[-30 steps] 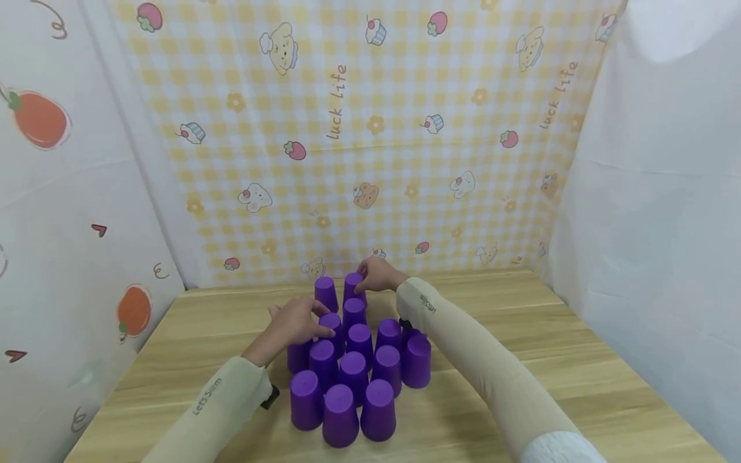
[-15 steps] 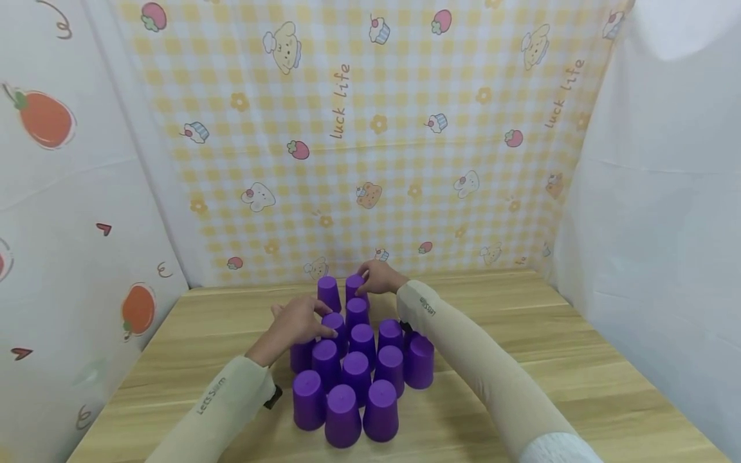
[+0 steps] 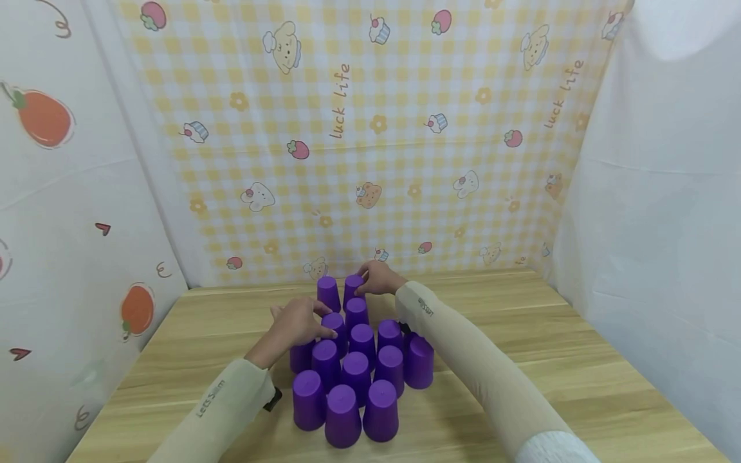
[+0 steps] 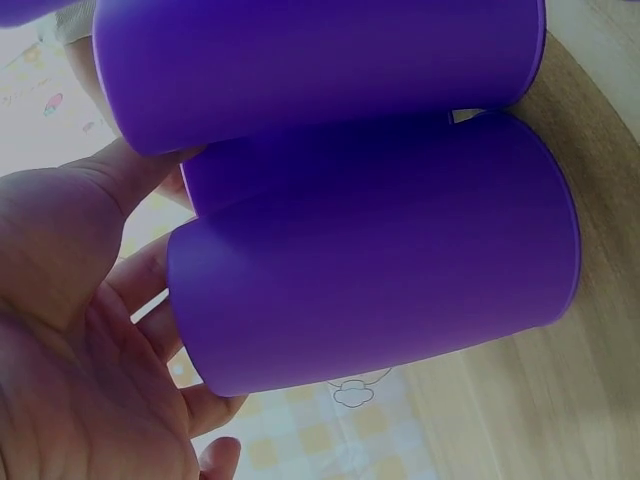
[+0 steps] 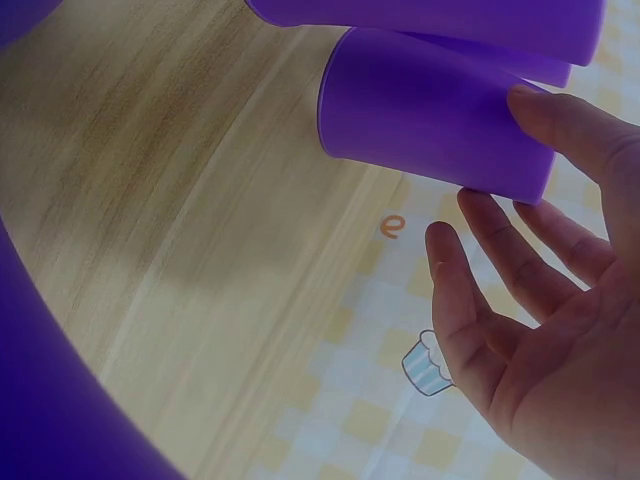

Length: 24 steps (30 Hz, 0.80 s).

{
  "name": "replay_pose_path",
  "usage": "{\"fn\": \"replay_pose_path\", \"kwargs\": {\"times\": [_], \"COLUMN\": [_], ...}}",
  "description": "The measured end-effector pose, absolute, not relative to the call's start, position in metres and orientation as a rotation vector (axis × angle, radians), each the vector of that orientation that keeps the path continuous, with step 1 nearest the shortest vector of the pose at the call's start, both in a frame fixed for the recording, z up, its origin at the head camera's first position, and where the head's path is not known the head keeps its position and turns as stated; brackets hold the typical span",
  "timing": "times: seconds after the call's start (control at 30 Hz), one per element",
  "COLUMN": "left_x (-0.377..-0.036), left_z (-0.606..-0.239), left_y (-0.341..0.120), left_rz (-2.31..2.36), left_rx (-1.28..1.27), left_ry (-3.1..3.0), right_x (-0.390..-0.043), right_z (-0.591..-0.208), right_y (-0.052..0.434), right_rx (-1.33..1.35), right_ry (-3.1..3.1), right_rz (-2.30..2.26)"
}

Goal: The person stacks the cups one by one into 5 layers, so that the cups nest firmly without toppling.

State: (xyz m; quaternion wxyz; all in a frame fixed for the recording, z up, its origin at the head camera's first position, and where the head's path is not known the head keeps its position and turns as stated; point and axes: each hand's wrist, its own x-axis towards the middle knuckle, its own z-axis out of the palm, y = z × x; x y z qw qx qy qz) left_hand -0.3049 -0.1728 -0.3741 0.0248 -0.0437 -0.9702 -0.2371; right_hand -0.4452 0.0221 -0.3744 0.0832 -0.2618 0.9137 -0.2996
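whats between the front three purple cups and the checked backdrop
In the head view, the other upside-down purple cups stand there on the wood-grain tabletop, with the left hand and right hand each pinching one.

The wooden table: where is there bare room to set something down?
Bare wood lies between the right sleeve and the right cloth wall, and between the left sleeve and the left cloth wall. Purple cups crowd the middle.

Smooth purple tapered plastic cups [image 3: 356, 373] stand upside down in a close cluster: a far pair [image 3: 327, 294] side by side, more staggered through the middle, and a near row [image 3: 343, 418] of three.
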Motion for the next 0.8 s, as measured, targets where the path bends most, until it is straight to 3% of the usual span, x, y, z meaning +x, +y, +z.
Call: {"fn": "replay_pose_path", "kwargs": {"times": [0.8], "left_x": [-0.300], "left_z": [-0.376], "left_y": [-0.172], "left_rz": [-0.777], "left_rx": [-0.118], "left_ry": [-2.989], "right_x": [-0.422], "right_z": [-0.357], "right_y": [0.039], "right_rx": [-0.784], "right_ry": [2.687], "right_rz": [-0.866]}}
